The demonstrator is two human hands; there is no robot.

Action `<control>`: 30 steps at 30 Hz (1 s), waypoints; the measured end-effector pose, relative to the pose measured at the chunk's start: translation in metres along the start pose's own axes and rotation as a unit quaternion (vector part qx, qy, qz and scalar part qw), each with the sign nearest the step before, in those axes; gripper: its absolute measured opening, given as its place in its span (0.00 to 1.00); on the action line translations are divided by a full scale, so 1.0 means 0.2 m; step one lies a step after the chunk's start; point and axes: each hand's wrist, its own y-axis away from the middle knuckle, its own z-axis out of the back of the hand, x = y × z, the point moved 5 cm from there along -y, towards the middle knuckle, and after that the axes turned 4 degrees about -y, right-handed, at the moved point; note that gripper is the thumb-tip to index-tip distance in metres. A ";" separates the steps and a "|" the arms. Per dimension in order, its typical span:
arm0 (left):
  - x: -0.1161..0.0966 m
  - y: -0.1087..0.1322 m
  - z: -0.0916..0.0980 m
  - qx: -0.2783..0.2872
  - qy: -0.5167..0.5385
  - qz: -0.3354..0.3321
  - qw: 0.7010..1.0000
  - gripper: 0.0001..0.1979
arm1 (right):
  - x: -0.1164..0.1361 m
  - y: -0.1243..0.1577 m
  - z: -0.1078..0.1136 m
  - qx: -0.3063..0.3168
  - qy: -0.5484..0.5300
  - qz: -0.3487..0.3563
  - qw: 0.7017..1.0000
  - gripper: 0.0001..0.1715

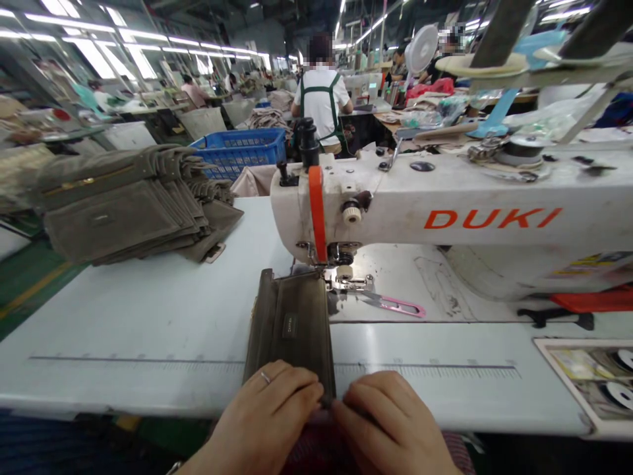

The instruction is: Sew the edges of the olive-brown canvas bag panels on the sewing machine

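Your left hand and right hand pinch the rectangular olive fabric panel at the counter's near edge.

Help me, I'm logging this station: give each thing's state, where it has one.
DUKI sewing machine: whether running, cannot tell.
Labelled olive fabric piece: lying flat, far end at the machine's head.
Left hand: bent fingers on the piece's near end.
Right hand: bent fingers at its near right corner.
Pink-handled thread snips: lying unheld right of the piece.
Stack of olive fabric pieces: overlapping.
Blue plastic crate: upright.
White fan: whether spinning, cannot tell.
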 end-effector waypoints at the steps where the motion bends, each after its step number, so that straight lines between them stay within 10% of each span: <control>1: 0.00 0.00 0.01 -0.008 0.010 0.007 1.000 0.13 | 0.00 0.00 -0.01 0.000 0.003 0.006 1.000 0.11; 10: -0.06 -0.02 0.03 -0.066 -0.022 -0.076 0.995 0.15 | 0.01 -0.06 0.01 -0.019 0.022 0.005 1.000 0.15; 23: -0.01 -0.07 0.13 -0.085 0.020 -0.026 0.996 0.10 | 0.00 -0.06 0.00 -0.056 0.021 0.032 0.998 0.12; 30: -0.04 -0.08 0.01 -0.051 -0.014 -0.079 0.995 0.15 | -0.01 -0.05 -0.01 -0.051 0.018 0.023 0.998 0.14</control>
